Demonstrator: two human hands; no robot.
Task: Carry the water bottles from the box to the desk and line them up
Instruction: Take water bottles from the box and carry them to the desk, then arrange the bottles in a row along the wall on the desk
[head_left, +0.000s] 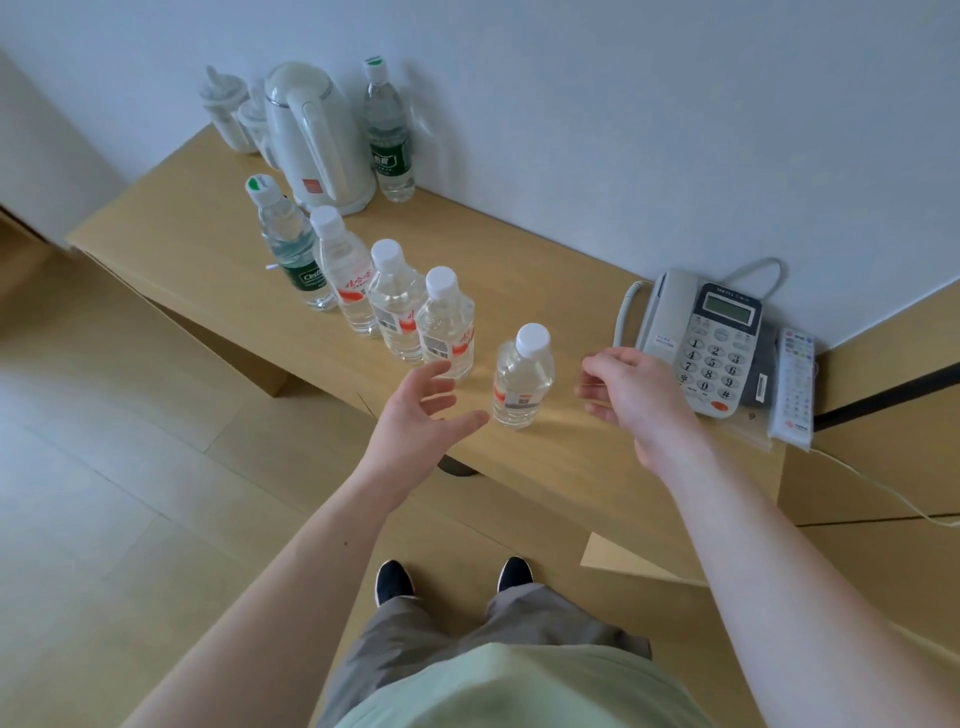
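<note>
Several clear water bottles stand in a diagonal row on the wooden desk (566, 457). A green-labelled bottle (293, 244) leads the row at the left, followed by three white-capped, red-labelled ones (347, 270) (397, 301) (447, 322). A further red-labelled bottle (522, 376) stands apart at the row's right end. My left hand (423, 410) hovers open just left of this last bottle, palm toward it. My right hand (631, 392) hovers to its right with fingers loosely curled, holding nothing. Neither hand touches the bottle. No box is in view.
A white kettle (317, 140), plastic cups (228, 111) and another green-labelled bottle (387, 132) stand at the desk's back left by the wall. A grey telephone (706, 338) and a white remote (795, 387) lie at the right. My feet stand on the wooden floor (104, 467) before the desk.
</note>
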